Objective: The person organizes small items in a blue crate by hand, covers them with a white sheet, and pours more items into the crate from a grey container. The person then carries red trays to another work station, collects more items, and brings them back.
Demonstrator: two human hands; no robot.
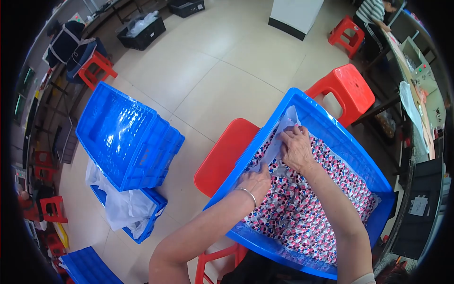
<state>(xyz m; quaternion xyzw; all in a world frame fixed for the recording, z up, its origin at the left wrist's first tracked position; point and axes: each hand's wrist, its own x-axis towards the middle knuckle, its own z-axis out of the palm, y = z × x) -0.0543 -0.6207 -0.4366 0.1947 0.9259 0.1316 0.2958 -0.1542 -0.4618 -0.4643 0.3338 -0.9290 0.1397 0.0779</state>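
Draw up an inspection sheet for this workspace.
Surface: tiled floor; a red seat shows beside the blue bin, whose support is mostly hidden.
Job's things: many small pink, white and dark pieces in the bin; a translucent sheet along its upper-left side in view.
Clutter: stacked blue crates at left; white sheeting over another crate.
Grippers: bare left hand and right hand, both at the sheet; grip unclear.
Cables: nothing seen.
Surroundings: one person at upper left, another person at upper right.
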